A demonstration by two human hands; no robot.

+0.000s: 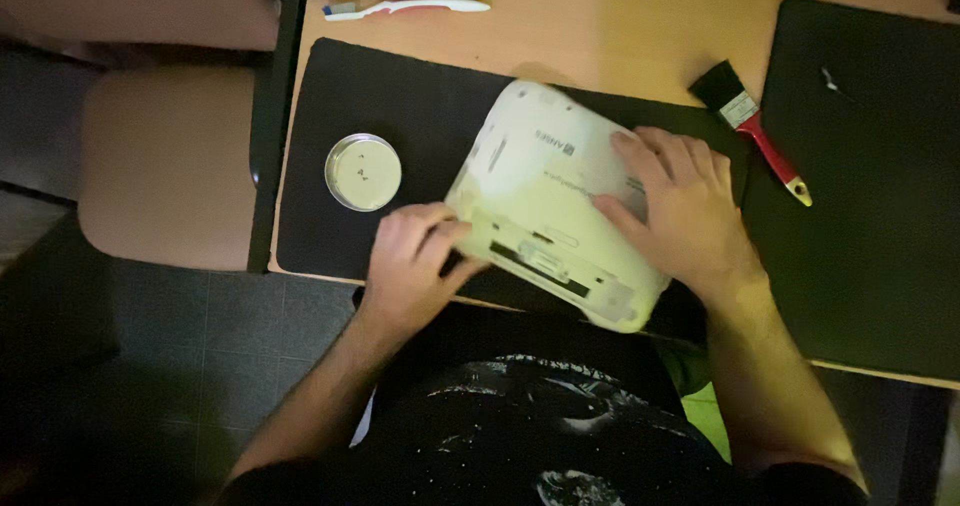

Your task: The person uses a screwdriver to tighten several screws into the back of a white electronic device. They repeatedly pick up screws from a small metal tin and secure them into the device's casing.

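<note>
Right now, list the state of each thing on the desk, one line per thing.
White device: lying flat on the black mat, turned at an angle, casing shut.
Left hand: gripping the device's near left edge.
Right hand: pressed flat on the device's right side.
Round metal tin: open, upright on the mat.
Red-handled brush: lying flat, untouched.
Toothbrush: lying flat, untouched.

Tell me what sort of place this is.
Probably a home repair or hobby desk: a wooden desk with black work mats, a red-handled brush, a small round metal dish, and a white device under both hands.
</note>
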